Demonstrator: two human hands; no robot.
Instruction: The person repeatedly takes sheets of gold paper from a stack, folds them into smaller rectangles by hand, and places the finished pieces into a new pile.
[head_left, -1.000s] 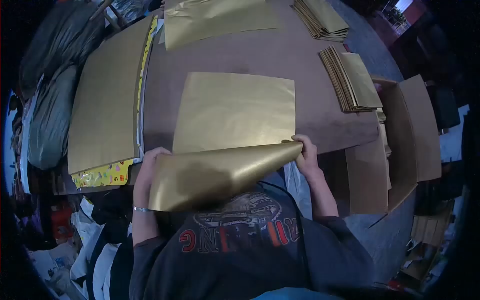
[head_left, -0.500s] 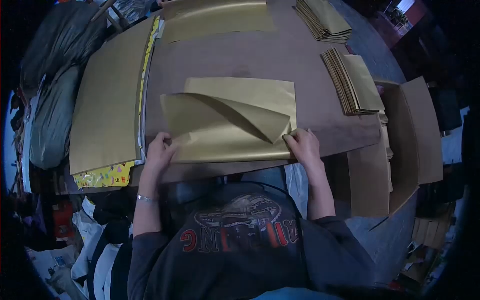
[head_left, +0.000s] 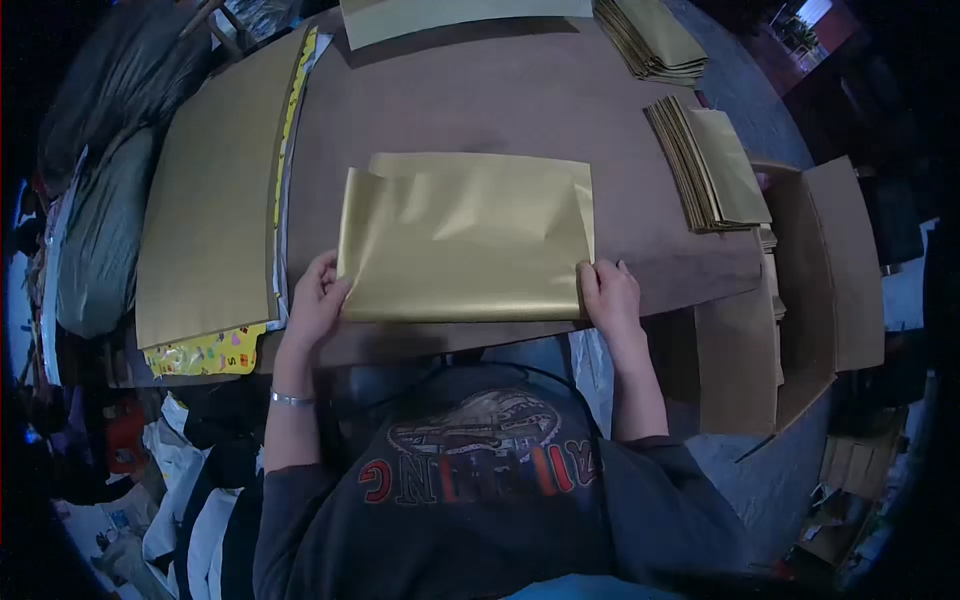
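Note:
A gold sheet [head_left: 465, 235], folded over along its near edge, lies on the brown table top [head_left: 480, 110] in front of me. Its upper layer is slightly wrinkled and covers most of the layer beneath. My left hand [head_left: 320, 297] pinches the near left corner between thumb and fingers. At the near right corner, my right hand [head_left: 611, 295] grips the fold with the thumb on top. Both hands rest close to the table's front edge.
Stacks of folded gold sheets [head_left: 705, 165] lie on the right. An open cardboard box [head_left: 740, 360] stands beyond them. At the left is a large flat gold pile [head_left: 215, 190] with yellow patterned plastic [head_left: 210, 352] under it. Another sheet [head_left: 460, 18] is at the far edge.
The raised upper layer has come down flat over the lower one, its left side now upright and straight. At the far edge, the other sheet has shifted away and lifted. My hands have barely moved.

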